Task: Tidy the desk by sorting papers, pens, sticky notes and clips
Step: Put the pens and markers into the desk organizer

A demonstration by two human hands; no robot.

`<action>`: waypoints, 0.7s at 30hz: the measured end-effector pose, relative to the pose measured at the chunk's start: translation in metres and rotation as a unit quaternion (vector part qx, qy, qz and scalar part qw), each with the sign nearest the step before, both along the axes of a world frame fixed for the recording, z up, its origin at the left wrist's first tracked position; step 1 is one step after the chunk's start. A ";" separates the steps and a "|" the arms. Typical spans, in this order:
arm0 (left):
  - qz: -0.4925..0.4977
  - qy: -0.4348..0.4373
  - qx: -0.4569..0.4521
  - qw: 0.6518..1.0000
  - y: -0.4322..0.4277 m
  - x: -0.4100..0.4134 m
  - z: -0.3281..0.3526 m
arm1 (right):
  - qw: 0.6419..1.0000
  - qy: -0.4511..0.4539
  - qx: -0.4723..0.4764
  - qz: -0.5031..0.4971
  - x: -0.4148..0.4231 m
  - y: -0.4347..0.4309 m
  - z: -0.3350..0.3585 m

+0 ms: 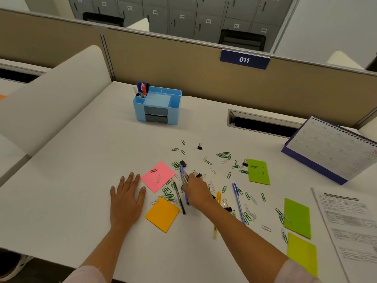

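My right hand [196, 192] is closed around a blue pen [182, 173] amid scattered green and white paper clips [224, 155]. My left hand [126, 196] lies flat and open on the desk, beside a pink sticky pad [158, 176] with two clips on it. An orange sticky pad [162, 216] lies just below. A black pen [179, 198], a yellow pen [218, 198] and another blue pen [237, 199] lie around my right hand. Green sticky pads [258, 172] [297, 217] and a yellow-green pad [302, 254] sit to the right. Black binder clips [200, 147] are scattered about.
A blue desk organiser [158, 107] with several markers stands at the back centre. A desk calendar [330, 148] stands at the right, printed papers [350, 225] lie at the right edge. A cable slot [263, 123] is cut into the desk; a tan partition [183, 68] closes the back.
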State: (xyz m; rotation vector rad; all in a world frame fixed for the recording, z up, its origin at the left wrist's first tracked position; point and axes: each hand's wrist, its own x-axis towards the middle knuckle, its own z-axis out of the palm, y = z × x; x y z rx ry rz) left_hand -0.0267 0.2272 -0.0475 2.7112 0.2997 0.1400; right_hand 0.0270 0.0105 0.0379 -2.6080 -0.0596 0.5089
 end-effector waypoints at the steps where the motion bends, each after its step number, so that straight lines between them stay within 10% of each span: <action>1: 0.000 -0.002 -0.001 1.000 0.000 0.000 0.001 | 1.000 0.000 -0.013 0.017 -0.002 0.005 -0.001; 21: 0.003 -0.007 0.002 1.000 0.000 0.002 0.001 | 0.991 0.004 -0.090 0.099 0.024 0.034 -0.001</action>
